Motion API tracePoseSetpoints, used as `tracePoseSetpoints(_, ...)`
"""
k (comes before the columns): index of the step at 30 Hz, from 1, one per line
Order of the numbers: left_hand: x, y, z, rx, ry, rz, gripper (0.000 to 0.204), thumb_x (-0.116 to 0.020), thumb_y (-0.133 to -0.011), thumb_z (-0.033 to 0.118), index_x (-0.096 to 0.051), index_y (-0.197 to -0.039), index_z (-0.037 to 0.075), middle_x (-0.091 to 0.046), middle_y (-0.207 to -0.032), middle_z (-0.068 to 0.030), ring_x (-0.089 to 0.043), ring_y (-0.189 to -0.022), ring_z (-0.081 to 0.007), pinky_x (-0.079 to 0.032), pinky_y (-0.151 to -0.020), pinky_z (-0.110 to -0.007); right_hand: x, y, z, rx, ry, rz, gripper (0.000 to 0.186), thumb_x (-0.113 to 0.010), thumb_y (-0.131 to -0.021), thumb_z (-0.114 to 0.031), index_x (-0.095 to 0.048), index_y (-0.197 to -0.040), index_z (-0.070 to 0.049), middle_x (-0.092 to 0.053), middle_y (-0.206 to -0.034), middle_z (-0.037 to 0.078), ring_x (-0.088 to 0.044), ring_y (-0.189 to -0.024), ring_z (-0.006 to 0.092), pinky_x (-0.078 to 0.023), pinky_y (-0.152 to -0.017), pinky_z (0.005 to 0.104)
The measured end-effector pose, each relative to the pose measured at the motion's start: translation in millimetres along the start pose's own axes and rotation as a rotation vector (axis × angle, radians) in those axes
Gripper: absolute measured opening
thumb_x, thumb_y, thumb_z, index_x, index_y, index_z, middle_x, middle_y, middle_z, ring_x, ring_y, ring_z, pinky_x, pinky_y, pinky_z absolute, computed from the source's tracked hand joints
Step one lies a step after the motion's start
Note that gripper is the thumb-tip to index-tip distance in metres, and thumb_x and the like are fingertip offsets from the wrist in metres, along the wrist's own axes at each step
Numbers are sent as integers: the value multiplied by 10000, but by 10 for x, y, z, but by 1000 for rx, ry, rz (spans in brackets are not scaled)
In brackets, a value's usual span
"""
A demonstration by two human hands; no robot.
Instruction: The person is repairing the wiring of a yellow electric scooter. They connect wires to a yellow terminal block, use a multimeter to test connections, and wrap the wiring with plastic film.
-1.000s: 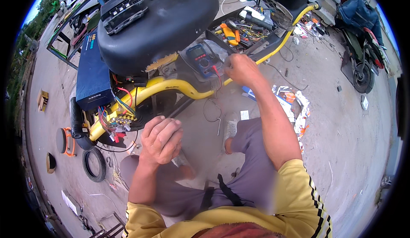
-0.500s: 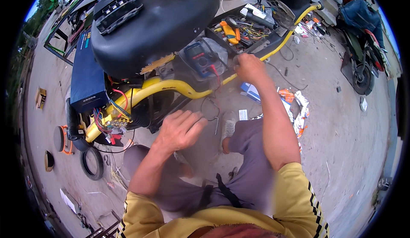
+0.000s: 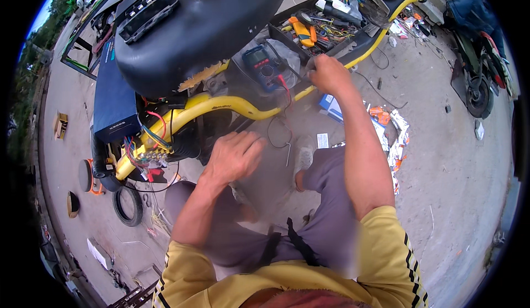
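My right hand is closed at the near edge of the footboard, beside the yellow frame tube. Its fingertips point down, and whatever they grip is hidden. Just left of it a dark multimeter lies on the footboard, a red lead plugged into it. Over my left knee my left hand hangs with fingers curled in, back up; its palm is out of sight. Between my hands a thin lead with a metal probe-like rod dangles toward the ground.
A black seat and a blue box are at upper left. A tray holds wires and an orange-yellow tool. Exposed coloured wires hang by the frame. Torn packaging, a tyre and a parked scooter surround me.
The whole view has shifted slightly, with most things sitting a little farther right. Both hands keep nearly the same pose and place relative to the frame.
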State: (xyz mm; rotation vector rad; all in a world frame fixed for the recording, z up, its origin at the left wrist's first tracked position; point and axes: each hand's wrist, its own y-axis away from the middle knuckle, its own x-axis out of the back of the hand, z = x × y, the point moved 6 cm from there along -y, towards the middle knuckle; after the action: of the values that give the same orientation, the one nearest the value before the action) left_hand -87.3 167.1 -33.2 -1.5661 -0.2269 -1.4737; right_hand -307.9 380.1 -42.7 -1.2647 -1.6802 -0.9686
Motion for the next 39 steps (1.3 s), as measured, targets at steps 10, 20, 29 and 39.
tracePoseSetpoints(10, -180, 50, -84, 66, 3, -151, 381, -820, -716, 53, -683, -1071, 72, -702, -1013, -64, -734, -884, -273, -609, -763, -406, -201, -82, -197, 70, -138, 20, 287, -728, -926, -232, -814, -1152, -77, -776, -1206, 232, -720, -1189, 422, -554, -1032, 525)
tracePoseSetpoints(20, -199, 156, -157, 124, -15, -176, 393, -829, -723, 76, -701, -1094, 86, -698, -1021, -56, -742, -911, -269, -615, -796, -406, -369, -38, -654, 55, 58, -219, 689, -876, -840, -500, -684, -1312, -37, -776, -1250, 186, -723, -1228, 363, -563, -1024, 483)
tracePoseSetpoints(29, -183, 206, -160, 137, -23, -215, 391, -832, -735, 84, -687, -1098, 82, -687, -1029, -63, -736, -927, -272, -607, -816, -406, -774, -93, -732, 55, 111, -117, 829, -897, -796, -528, -602, -1358, 6, -763, -1271, 209, -731, -1224, 367, -567, -1036, 478)
tracePoseSetpoints(39, -175, 280, -230, 173, -21, -216, 372, -821, -742, 80, -681, -1086, 77, -664, -979, -74, -727, -912, -288, -607, -802, -415, -487, -224, -592, -130, -428, -91, 591, -774, -814, -466, -782, -1077, 64, -752, -1130, 266, -751, -987, 330, -554, -919, 417)
